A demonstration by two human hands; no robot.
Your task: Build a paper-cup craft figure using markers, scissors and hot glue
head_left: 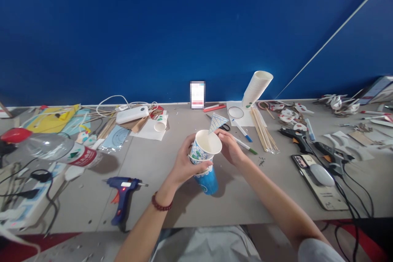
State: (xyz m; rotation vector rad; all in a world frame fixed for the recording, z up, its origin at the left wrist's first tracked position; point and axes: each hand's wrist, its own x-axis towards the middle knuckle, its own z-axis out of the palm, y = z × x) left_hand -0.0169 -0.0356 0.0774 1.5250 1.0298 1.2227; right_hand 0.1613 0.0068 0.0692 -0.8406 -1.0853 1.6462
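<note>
My left hand (186, 161) is wrapped around a white paper cup (202, 151) with a blue and green printed pattern. Its open mouth faces up toward me. Directly below it is a blue-painted paper cup (207, 182) with a white scalloped band; whether the two are joined is hidden by my fingers. At the upper cup's right rim stands a small patterned paper triangle (218, 121), point upward. My right hand (230, 147) pinches the triangle's lower edge against the rim, its fingertips partly hidden behind the cup.
A blue hot glue gun (123, 192) lies at left, near a water bottle (64, 151). Behind are a phone (197, 95), a tall stack of paper cups (257, 88), wooden sticks (263, 129) and markers (242, 130). A mouse (321, 175) rests on another phone (319, 196) at right.
</note>
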